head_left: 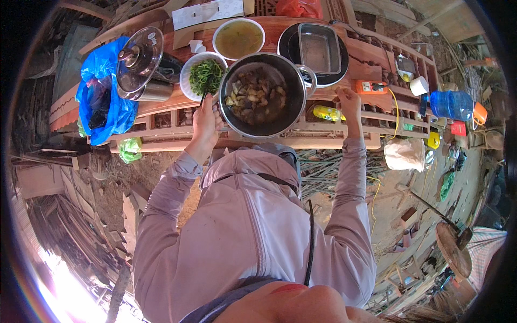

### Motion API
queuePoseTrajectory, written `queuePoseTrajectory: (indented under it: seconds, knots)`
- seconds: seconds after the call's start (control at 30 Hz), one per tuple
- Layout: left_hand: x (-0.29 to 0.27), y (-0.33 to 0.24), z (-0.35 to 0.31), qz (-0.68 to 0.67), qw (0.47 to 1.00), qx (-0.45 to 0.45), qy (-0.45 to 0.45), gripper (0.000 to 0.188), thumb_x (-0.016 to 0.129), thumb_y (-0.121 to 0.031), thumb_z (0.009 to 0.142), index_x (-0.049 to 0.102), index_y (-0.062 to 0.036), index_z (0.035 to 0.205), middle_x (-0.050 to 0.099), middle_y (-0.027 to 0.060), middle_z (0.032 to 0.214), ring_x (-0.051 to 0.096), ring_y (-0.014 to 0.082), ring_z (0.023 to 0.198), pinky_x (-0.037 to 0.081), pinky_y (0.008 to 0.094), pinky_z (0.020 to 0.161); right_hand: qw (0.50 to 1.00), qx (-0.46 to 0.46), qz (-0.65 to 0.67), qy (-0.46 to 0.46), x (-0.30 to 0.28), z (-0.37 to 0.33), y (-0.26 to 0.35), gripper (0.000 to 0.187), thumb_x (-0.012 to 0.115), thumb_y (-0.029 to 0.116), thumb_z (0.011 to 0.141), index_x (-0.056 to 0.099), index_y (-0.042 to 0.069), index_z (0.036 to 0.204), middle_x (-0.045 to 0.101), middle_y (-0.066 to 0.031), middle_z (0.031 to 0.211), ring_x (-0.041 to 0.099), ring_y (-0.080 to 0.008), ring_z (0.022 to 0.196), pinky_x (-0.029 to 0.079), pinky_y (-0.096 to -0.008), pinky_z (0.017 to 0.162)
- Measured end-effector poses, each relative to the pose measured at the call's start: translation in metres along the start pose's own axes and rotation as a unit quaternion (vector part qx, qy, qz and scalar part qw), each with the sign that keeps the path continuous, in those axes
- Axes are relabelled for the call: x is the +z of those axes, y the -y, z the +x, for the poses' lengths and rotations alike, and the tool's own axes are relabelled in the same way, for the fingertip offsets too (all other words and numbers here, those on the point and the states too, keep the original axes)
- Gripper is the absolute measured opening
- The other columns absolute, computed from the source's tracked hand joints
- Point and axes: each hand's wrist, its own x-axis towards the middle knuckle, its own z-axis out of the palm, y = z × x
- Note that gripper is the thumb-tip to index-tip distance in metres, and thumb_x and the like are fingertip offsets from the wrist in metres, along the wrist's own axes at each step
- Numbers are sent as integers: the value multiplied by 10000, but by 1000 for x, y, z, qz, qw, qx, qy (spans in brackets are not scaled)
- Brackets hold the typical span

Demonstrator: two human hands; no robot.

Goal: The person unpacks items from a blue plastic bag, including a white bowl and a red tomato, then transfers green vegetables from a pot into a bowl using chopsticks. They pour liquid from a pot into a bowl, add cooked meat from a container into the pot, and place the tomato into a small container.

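A deep metal pot (294,110) with browned, chunky food (257,96) inside is in front of me at the table's near edge. My left hand (205,125) is closed at its left side, on the pot handle, which my fingers mostly cover. The pot's right loop handle (309,81) is free. Just beyond my left hand stands a white bowl of chopped greens (205,76). My right hand (349,103) is apart from the pot, its fingers curled together by the front edge of a round black-and-white plate-like base (291,46); whatever they hold is hidden.
A clear rectangular container (321,49) rests on the base. Behind the pot is a bowl of yellowish soup (238,39). Leftward are a glass lid (141,59) and a blue plastic bag (124,110). An orange power socket (371,86) and yellow bottle (327,112) lie right.
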Motion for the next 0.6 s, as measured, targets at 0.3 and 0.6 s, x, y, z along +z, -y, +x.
queuePoseTrajectory:
  seconds: [0.3,0.6]
  knots:
    - [-3,-5,-2,0,1000,8,-4,274,493,-373,941,458,-138,803,282,-105,520,241,21,410,204,199,393,999,-34,-23,-13,4,3,-12,291,611,274,882,652,-14,864,624,-77,610,480,-80,415,354,-228,392]
    - [-15,0,3,-24,1000,-8,-12,276,445,-363,962,467,-141,799,290,-100,513,218,30,397,205,201,373,985,2,-163,-51,15,-25,-33,361,620,369,823,680,17,769,660,-124,656,652,-242,599,491,-369,580]
